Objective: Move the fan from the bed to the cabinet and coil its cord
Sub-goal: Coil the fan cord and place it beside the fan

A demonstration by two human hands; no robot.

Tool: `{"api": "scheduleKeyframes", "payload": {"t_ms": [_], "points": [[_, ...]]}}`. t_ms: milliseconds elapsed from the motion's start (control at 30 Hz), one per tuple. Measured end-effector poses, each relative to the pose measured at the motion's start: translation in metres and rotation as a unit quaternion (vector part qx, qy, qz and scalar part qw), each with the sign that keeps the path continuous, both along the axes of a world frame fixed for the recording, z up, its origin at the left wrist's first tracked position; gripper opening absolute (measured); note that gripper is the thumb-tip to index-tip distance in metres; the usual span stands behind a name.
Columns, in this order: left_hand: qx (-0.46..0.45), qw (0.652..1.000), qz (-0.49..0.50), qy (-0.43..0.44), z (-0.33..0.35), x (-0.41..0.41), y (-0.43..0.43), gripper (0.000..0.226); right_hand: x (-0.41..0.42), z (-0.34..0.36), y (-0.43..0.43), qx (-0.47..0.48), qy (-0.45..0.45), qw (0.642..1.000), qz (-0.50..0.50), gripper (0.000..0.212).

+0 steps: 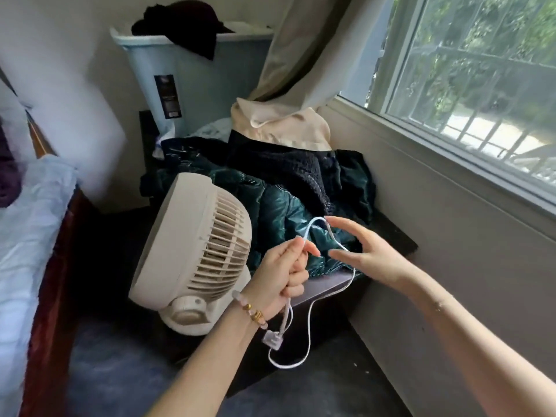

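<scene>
The cream fan point(192, 254) stands tilted on the front left corner of the low dark cabinet point(397, 240), its grille facing right. Its white cord point(310, 323) loops up between my hands and hangs down to the plug point(273, 339) below my left wrist. My left hand point(285, 273) is closed around the cord, just right of the fan's base. My right hand point(365, 251) is spread open beside the top of the cord loop, fingertips almost touching it. The bed point(27, 236) with pale sheets lies at the left edge.
A pile of dark green and black clothing point(288, 188) with a beige garment point(279, 124) fills the cabinet behind the fan. A light blue hamper point(192, 76) stands at the back. The wall and window point(469, 85) run along the right. Dark carpet point(126, 365) lies below.
</scene>
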State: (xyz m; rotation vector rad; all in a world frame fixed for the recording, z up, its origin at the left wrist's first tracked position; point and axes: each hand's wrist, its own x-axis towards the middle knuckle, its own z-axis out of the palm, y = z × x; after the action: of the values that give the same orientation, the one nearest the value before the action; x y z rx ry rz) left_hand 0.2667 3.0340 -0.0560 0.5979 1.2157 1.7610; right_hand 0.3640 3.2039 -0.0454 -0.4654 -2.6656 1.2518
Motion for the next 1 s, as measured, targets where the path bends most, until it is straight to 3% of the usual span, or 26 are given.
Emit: {"api": "scheduleKeyframes", "payload": {"t_ms": [67,133,233,333,500,600,733,867,1000], "points": [[0.021,0.999,-0.013,-0.037,0.004,-0.009,0.008,0.033,-0.011,-0.009,-0.002,-0.014,0.029,0.999,-0.026,0.031],[0.067,0.993,-0.035,-0.093,0.005,-0.015,0.012,0.034,-0.016,-0.012,-0.002,-0.102,0.07,0.99,-0.07,0.013],[0.146,0.972,-0.077,-0.168,0.003,-0.022,0.016,0.036,-0.019,-0.015,0.003,-0.21,0.128,0.96,-0.136,0.012],[0.124,0.982,-0.088,-0.112,-0.007,-0.025,0.014,0.049,-0.025,-0.013,0.014,-0.198,0.179,0.948,-0.176,0.015],[0.099,0.988,-0.101,-0.066,-0.017,-0.022,0.007,0.046,-0.034,-0.003,0.042,-0.188,0.227,0.935,-0.198,0.024],[0.105,0.991,-0.048,-0.064,-0.008,-0.019,0.015,0.032,-0.036,-0.001,0.056,-0.203,0.22,0.938,-0.176,0.022],[0.121,0.976,0.129,-0.124,-0.004,-0.017,0.046,0.011,-0.037,-0.006,0.049,-0.183,0.181,0.961,-0.103,0.017],[0.08,0.966,0.178,-0.171,-0.007,-0.021,0.074,0.051,-0.038,-0.015,0.027,-0.141,0.131,0.981,-0.016,0.018],[0.066,0.979,0.158,-0.106,-0.006,-0.021,0.078,0.05,-0.034,-0.023,0.016,-0.111,0.082,0.99,0.022,0.023]]}}
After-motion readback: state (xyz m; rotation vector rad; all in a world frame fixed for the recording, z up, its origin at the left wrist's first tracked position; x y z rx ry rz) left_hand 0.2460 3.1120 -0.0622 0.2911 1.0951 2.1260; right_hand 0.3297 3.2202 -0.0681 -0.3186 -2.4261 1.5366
